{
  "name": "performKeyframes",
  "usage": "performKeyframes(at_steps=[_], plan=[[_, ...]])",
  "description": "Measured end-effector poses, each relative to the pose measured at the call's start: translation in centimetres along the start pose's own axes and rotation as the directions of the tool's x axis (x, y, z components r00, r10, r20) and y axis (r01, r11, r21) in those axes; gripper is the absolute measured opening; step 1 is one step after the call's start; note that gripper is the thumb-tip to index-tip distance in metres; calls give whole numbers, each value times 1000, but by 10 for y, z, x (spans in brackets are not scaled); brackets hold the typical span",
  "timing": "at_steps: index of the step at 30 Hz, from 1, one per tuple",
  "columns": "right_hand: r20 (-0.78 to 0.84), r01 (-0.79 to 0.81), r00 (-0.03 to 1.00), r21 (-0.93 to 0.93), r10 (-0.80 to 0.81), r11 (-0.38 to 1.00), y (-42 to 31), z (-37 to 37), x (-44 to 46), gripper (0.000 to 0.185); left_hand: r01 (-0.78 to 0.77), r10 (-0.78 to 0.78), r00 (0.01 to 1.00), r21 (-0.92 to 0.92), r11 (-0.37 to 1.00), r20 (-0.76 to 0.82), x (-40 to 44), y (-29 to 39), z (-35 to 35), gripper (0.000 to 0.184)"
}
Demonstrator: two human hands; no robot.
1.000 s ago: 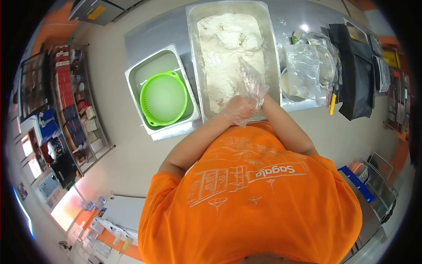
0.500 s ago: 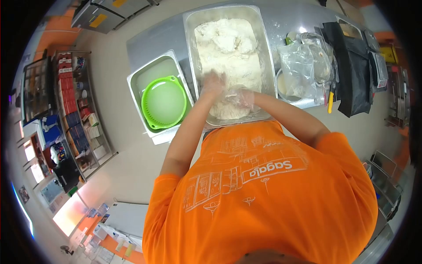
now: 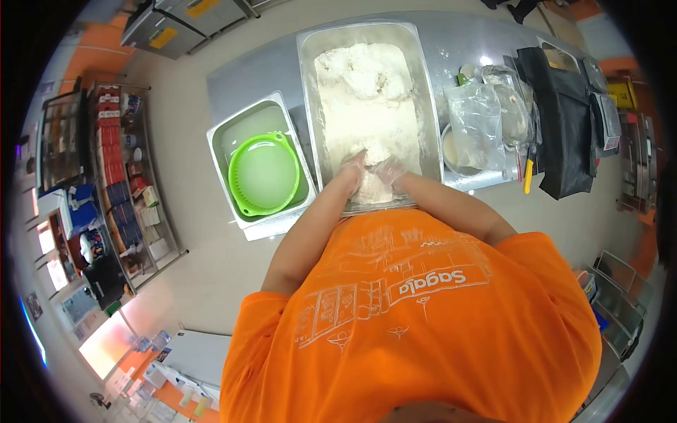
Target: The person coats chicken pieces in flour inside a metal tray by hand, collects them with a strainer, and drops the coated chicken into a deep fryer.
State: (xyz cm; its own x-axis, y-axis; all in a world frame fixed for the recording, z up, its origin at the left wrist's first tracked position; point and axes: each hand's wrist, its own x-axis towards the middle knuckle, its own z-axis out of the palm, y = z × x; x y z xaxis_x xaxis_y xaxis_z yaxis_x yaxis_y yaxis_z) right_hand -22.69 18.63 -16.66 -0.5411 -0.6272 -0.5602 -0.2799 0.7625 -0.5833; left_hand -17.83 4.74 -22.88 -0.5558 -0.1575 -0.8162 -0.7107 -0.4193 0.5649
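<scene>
A deep metal pan [image 3: 308,106] holds white flour [image 3: 370,123], heaped into a lumpy mound [image 3: 367,69] at its far end. My left hand [image 3: 352,170] and my right hand [image 3: 388,171], both in clear plastic gloves, are low in the near part of the pan. Their fingers curl in from either side around a small floury clump [image 3: 379,151]. Flour coats this clump, so what is inside it does not show. More pale floury material [image 3: 374,189] lies between my wrists, by the pan's near wall.
Left of the pan, a green sieve [image 3: 234,185] sits in a smaller metal container [image 3: 217,141] of cloudy liquid. To the right are a bowl [image 3: 451,151], clear plastic bags [image 3: 476,123], a yellow-handled tool [image 3: 527,180] and a black bag [image 3: 564,127] on the metal table [image 3: 243,77].
My hands were spread and blurred in the flour; now they are closer together around the clump. The whole view has shifted slightly, with the pan lower in the picture.
</scene>
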Motion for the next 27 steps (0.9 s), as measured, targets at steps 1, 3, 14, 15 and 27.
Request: performKeyframes(at_steps=[1, 3, 14, 15, 27], plan=[[-38, 23, 999, -25, -24, 999, 6, -4, 6, 53, -86, 94, 989, 69, 994, -117, 3, 0, -1, 56], [-116, 87, 988, -154, -105, 984, 19, -13, 10, 52, -179, 254, 941, 308, 935, -225, -13, 24, -5, 47], [38, 626, 774, -199, -632, 754, 56, -13, 75, 49, -286, 259, 939, 934, 215, 227, -128, 60, -16, 36], [51, 628, 777, 1, -628, 778, 56, -1, 95, 50, -271, 192, 953, 941, 204, 233, -132, 66, -15, 41], [257, 269, 963, -868, -86, 418, 103, -6, 13, 37, -209, 156, 968, 976, 63, 197, -84, 46, 11, 55]])
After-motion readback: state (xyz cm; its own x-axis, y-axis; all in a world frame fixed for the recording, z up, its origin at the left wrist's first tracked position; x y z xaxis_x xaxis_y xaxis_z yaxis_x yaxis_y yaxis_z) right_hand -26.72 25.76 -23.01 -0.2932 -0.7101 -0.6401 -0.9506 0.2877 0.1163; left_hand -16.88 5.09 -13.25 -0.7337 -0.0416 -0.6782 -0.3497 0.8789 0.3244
